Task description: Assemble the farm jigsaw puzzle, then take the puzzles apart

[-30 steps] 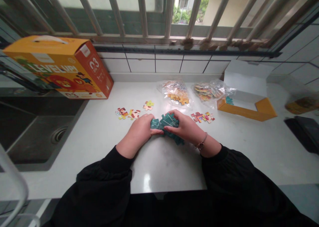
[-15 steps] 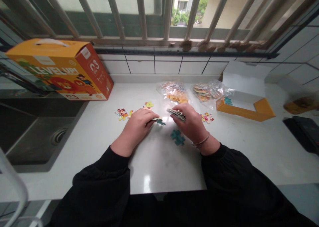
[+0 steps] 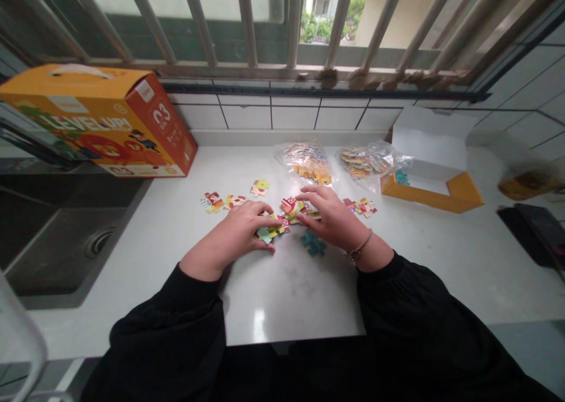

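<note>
Loose jigsaw puzzle pieces [image 3: 288, 205], picture side up in red, yellow and green, lie in a heap between my hands. My left hand [image 3: 241, 228] is at the heap's left side, thumb and fingers apart, with green and yellow puzzle pieces [image 3: 268, 233] showing between them. From the right, my right hand [image 3: 333, 215] reaches over the heap with spread fingers, its fingertips touching pieces partly hidden beneath. Just in front of that hand lies a teal puzzle piece [image 3: 313, 243], seemingly face down.
More puzzle pieces lie left [image 3: 212, 202], behind [image 3: 259, 187] and right [image 3: 365, 207]. Two clear bags of pieces [image 3: 306, 162] [image 3: 368, 159] stand behind. An open orange box [image 3: 432, 191] is at right, a larger orange carton [image 3: 106, 125] at left by the sink [image 3: 83, 272]. A dark device [image 3: 532, 231] lies far right.
The stack in my right hand and the pieces in my left have come down onto the counter, now picture side up in a heap. Both hands' fingers have spread. The view shifted slightly.
</note>
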A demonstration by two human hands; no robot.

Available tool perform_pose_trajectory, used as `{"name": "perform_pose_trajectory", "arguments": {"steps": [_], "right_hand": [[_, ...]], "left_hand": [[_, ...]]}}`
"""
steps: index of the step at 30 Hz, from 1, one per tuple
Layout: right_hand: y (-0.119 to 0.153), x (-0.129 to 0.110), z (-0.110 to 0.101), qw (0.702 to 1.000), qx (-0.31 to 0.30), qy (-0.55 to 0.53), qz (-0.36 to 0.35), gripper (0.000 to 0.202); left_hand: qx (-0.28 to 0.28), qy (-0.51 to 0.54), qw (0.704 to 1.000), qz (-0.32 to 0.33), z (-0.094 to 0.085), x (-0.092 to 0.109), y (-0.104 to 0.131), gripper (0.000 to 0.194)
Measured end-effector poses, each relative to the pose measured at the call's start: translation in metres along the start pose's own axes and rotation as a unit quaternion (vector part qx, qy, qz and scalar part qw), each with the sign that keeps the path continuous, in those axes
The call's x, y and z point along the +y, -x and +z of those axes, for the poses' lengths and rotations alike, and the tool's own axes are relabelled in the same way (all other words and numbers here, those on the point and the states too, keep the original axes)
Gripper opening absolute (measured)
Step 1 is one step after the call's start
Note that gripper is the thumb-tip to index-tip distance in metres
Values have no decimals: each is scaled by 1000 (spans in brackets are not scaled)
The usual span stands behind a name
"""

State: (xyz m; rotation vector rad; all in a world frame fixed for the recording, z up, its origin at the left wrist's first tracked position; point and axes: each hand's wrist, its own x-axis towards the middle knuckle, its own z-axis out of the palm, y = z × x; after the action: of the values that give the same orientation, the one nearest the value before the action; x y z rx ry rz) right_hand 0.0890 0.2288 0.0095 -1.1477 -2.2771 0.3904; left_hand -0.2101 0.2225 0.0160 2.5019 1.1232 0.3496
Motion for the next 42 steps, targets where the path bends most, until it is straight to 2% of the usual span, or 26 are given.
{"name": "perform_pose_trajectory", "arguments": {"steps": [2, 3, 5, 7, 9, 11, 13, 17, 21, 25, 29, 31, 34, 38, 42], "right_hand": [[2, -1, -16, 998, 2, 31, 51, 24], [3, -1, -23, 995, -19, 47, 82, 28], [8, -3, -31, 984, -88, 80, 134, 38], [14, -6, -31, 970, -155, 105, 156, 41], [20, -13, -25, 963, -194, 115, 146, 44], [25, -21, -17, 963, -205, 111, 134, 50], [26, -27, -13, 966, -209, 89, 122, 51], [25, -31, -14, 970, -228, 7, 82, 46], [22, -28, -15, 974, -213, -61, 49, 31], [21, -24, -10, 984, -152, -90, 2, 23], [20, -22, -7, 983, -151, -98, -29, 29], [19, -21, -7, 983, -146, -104, -29, 25], [18, -20, -7, 990, -104, -90, -21, 18], [19, -17, -2, 995, -70, -72, -12, 21], [19, -16, 3, 995, -68, -70, -8, 22]], "left_hand": [[-5, 11, 1000, -10, -1, 2, 2, 70], [-8, 15, 1000, -14, -2, 4, 2, 75], [-10, 19, 1000, -22, -4, 8, 3, 76], [-10, 18, 999, -27, -4, 9, 3, 67], [-4, 18, 999, -32, -3, 8, 2, 55], [6, 18, 999, -42, -1, 5, 1, 47], [14, 17, 998, -60, 1, 3, 0, 50], [33, 28, 996, -80, 2, 2, 0, 67], [50, 44, 995, -72, -1, 4, 0, 76], [60, 56, 995, -59, -4, 8, 0, 76], [64, 60, 995, -50, -5, 13, 0, 75], [66, 61, 994, -54, -5, 14, 0, 76], [73, 48, 993, -74, -5, 12, -1, 72], [93, 25, 992, -85, -4, 11, -2, 57], [101, 25, 991, -82, -4, 12, -2, 55]]}}
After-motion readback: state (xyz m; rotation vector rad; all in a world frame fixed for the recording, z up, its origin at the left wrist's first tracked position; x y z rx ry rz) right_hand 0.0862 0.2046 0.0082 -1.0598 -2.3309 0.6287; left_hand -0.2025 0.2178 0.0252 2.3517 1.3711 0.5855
